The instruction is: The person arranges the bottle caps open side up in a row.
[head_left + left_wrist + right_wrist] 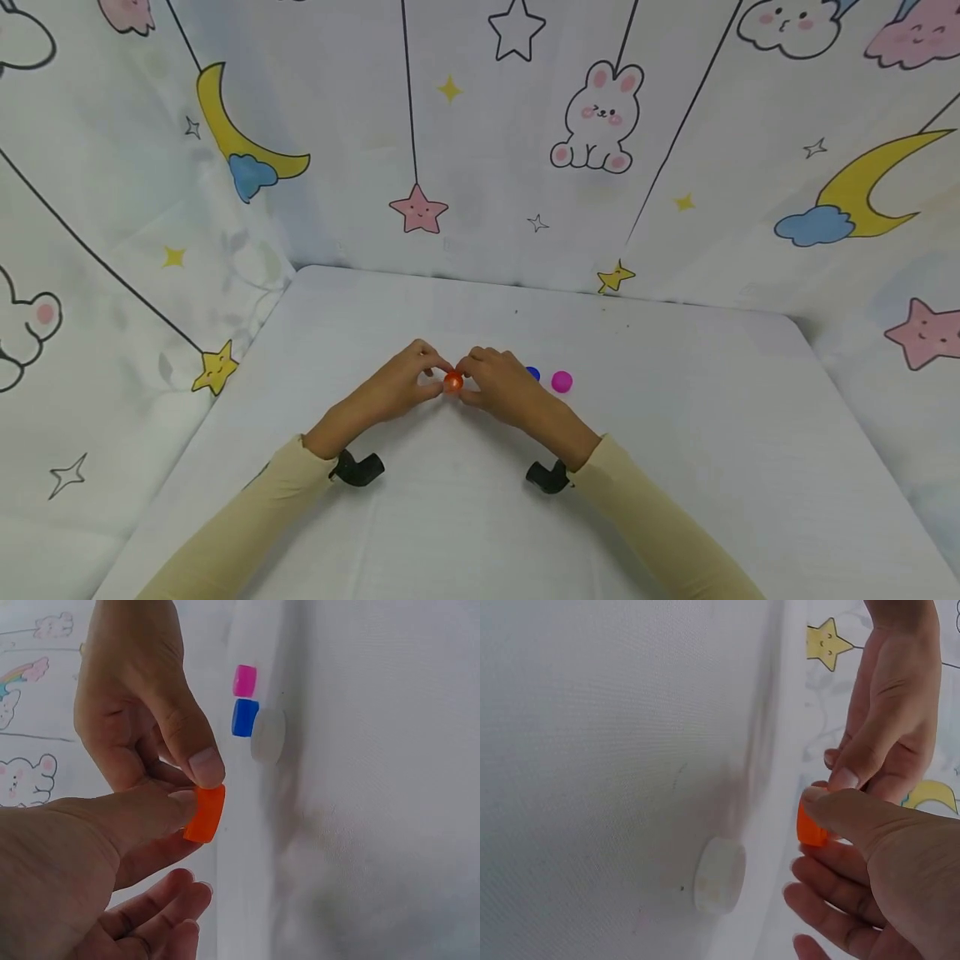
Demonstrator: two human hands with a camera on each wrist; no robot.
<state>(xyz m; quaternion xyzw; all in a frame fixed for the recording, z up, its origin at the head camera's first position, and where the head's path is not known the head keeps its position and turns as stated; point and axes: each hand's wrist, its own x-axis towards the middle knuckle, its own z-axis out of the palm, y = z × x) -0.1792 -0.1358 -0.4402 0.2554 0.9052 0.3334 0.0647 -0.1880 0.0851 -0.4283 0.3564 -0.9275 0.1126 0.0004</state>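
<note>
A small, short round orange cap point(453, 382) is between my two hands, in the middle of the white table. My left hand point(401, 383) pinches one side of it with thumb and forefinger. On the opposite side, the thumb and forefinger of my right hand point(501, 385) pinch it too. In the left wrist view the cap point(206, 814) stands on edge, its far face hidden by fingers. Just beyond the right hand lie a blue cap point(533, 372), partly covered by that hand, and a pink cap point(562, 382).
A larger white round piece point(720, 875) rests on the white table point(712, 467) in the right wrist view; the right hand seems to hide it in the head view. Dark wrist mounts point(360, 468) sit under both sleeves. A printed cloth point(337, 125) hangs behind the table.
</note>
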